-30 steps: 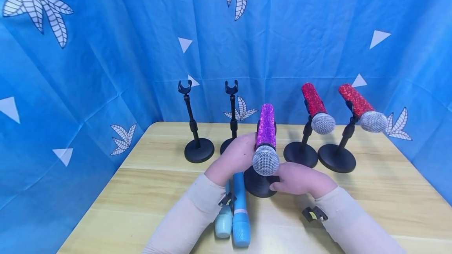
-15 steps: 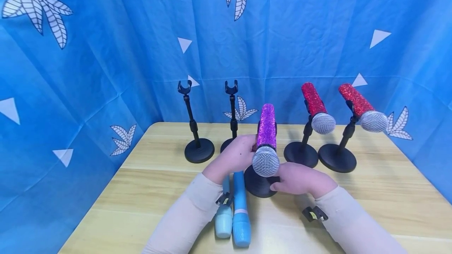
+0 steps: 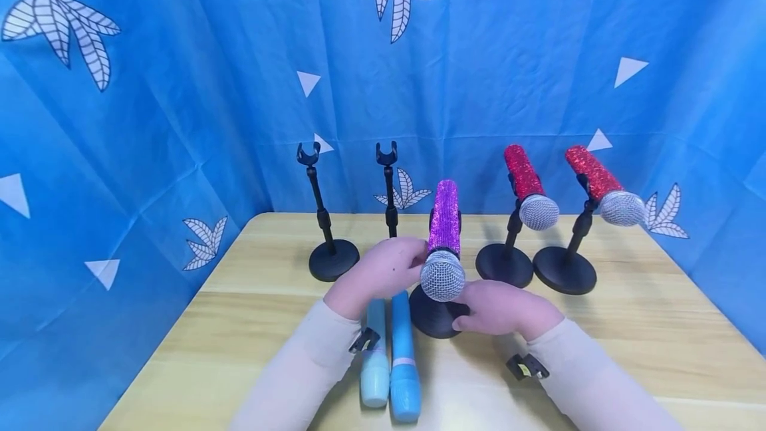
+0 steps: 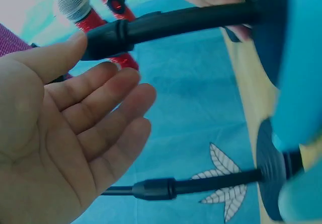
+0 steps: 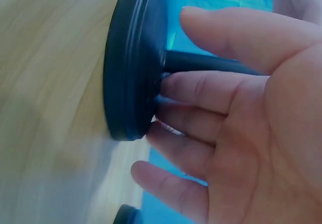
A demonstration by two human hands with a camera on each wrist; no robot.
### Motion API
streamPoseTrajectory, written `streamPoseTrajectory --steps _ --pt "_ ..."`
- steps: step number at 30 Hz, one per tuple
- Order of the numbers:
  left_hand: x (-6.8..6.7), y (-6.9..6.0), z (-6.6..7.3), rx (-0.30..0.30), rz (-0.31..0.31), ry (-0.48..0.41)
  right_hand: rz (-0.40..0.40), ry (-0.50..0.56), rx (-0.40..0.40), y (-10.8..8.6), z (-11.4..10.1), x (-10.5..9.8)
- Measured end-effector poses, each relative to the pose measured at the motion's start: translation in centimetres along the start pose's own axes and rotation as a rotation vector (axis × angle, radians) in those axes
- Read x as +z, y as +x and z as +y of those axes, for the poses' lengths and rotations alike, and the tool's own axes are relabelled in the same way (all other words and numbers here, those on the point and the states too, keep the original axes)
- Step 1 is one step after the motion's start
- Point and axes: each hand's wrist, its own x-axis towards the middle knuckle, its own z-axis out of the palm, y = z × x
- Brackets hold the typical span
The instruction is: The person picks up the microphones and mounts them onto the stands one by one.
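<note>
Left hand: has eased away, spread fingers gripping nothing.
Right hand: relaxed fingers touch stand base.
Purple microphone: between hands, seems already supported.

Glittery purple microphone seated on upright black stand.
</note>
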Motion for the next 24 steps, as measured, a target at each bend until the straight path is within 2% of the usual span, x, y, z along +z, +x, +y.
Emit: streamPoseTrajectory --steps 3,6,10,13,17,24 --pt "0.5 -0.7 -0.3 0.02 -0.068 0.111 -0.004 -0.024 0.018 -0.3 -0.7 0.0" --pt "1.0 -1.5 -0.3 0.027 -0.182 0.199 -0.012 -0.051 0.029 -0.8 -1.8 -0.5" --pt "1.8 -2.8 -0.3 0.046 -0.37 0.257 -0.009 -0.086 0.016 -1.3 -3.5 -1.1" --pt "2.3 -3.4 -0.2 0.055 -0.469 0.274 -0.016 -0.129 0.051 -1.5 -4.5 -1.2" --pt "2.8 -3.6 0.1 0.065 -0.516 0.298 -0.043 -0.184 0.108 -1.6 -5.5 -0.9" --pt "3.2 -3.4 0.6 0.061 -0.528 0.343 -0.01 -0.205 0.086 -1.3 -5.8 -0.4"
